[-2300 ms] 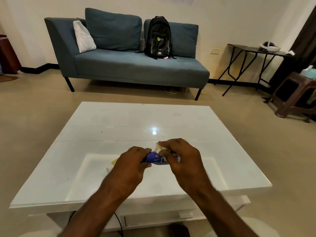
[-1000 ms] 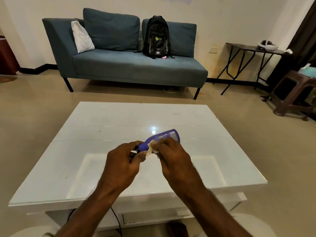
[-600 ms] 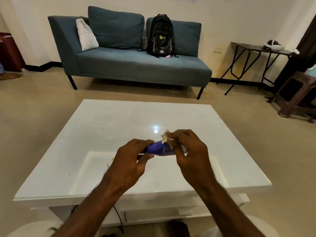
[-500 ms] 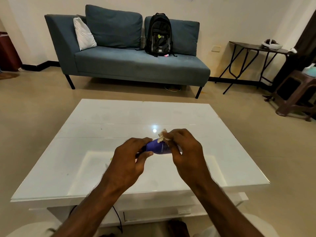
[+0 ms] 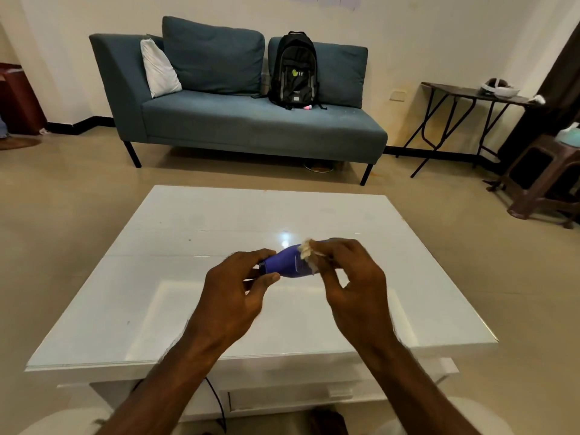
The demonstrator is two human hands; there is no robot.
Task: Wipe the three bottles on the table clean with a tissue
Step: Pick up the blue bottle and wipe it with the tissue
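A small purple bottle [image 5: 287, 264] lies on its side in the air above the white glass-topped table [image 5: 194, 233]. My left hand [image 5: 233, 296] grips its cap end. My right hand [image 5: 348, 277] presses a crumpled white tissue [image 5: 307, 248] against the bottle's far end and covers that end. No other bottle shows in this frame.
A blue sofa [image 5: 251, 120] with a black backpack [image 5: 295, 70] and a white pillow [image 5: 158, 69] stands beyond the table. A dark folding side table [image 5: 470, 95] and a brown stool [image 5: 539, 177] are at the right. A black cable [image 5: 216, 400] hangs under the table's near edge.
The tissue in my right hand has slid back and forth along the bottle, from the cap end to the far end. My left hand has kept hold of the bottle and turned it.
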